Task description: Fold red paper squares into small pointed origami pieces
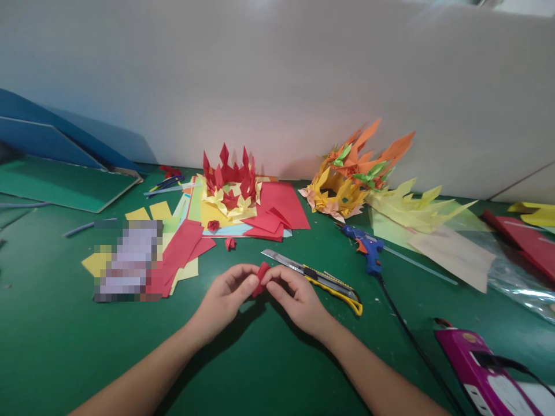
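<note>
My left hand [228, 296] and my right hand [293, 297] meet over the green table [87, 346], both pinching one small folded piece of red paper [261, 276] between thumbs and fingertips. A yellow utility knife [318, 279] with its blade out lies just behind my right hand. Two small red folded bits [230, 243] lie a little farther back. Behind them a red and yellow paper crown [229, 188] rests on a stack of coloured sheets.
Loose red and yellow sheets [182, 254] lie at the left. A blue glue gun [366, 247] with a black cord, an orange and yellow paper wreath [351, 176], pale yellow cut paper [416, 214] and a magenta box [481, 370] are at the right. A white wall stands behind.
</note>
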Demonstrator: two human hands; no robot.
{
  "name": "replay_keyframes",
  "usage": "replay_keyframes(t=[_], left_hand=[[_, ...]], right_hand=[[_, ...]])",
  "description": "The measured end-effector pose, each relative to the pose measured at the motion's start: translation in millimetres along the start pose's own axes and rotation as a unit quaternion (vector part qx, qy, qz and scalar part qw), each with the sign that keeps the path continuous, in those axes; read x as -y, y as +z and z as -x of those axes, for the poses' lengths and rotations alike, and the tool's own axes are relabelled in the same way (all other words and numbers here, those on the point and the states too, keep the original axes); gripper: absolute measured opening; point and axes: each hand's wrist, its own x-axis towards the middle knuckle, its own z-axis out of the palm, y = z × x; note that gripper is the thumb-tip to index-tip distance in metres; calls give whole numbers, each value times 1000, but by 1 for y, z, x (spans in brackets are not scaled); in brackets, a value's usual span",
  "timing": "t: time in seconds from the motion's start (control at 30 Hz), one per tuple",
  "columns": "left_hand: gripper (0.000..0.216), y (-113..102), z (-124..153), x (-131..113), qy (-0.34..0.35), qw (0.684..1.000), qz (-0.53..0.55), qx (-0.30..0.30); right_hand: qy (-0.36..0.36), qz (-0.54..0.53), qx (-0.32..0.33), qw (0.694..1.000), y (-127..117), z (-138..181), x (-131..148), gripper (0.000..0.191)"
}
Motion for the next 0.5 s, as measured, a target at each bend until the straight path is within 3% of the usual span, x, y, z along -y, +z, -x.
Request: replay_keyframes(t=[0.17,0.5], left_hand=[[32,-1,-2,0,-47,997,43,32],[28,-2,-3,3,-75,990,118,18]], right_hand=[[-54,130,-11,990,5,4,-5,2],[-103,193,-89,972,3,2,-6,15]])
